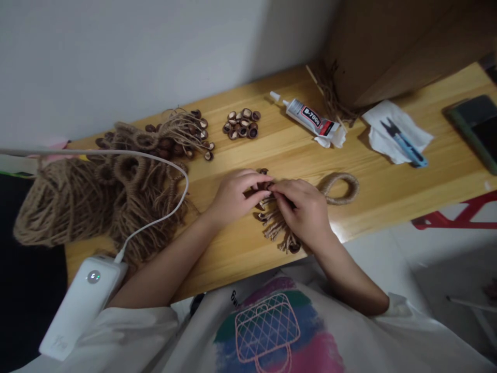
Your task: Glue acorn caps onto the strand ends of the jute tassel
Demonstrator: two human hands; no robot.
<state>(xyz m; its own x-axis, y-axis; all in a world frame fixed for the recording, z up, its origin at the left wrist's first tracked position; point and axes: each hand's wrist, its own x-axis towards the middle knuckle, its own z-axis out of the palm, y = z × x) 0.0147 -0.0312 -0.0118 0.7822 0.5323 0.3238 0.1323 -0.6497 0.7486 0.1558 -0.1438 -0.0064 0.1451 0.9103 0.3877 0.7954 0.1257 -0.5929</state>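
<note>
My left hand (236, 196) pinches a small brown nut shell (263, 186) between thumb and fingertips. Touching the same shell from the right is my right hand (305, 210), its thumb and fingers pressed together and partly hiding the contact. Below my hands, twisted jute cords (277, 228) fan out with brown shells at several ends, one (294, 248) near the table's front edge. A wrapped jute loop (340, 188) shows to the right of my right hand; the part between it and the cords is covered by that hand.
Jute bundles (70, 199) and a cabled white power bank (83, 305) lie left. Behind my hands are cut shells (241, 124) and a glue tube (310, 118). Blue snips (406, 145) rest on tissue (384, 122), near a phone (479, 124) and cardboard box (392, 46) on the wooden table (225, 259).
</note>
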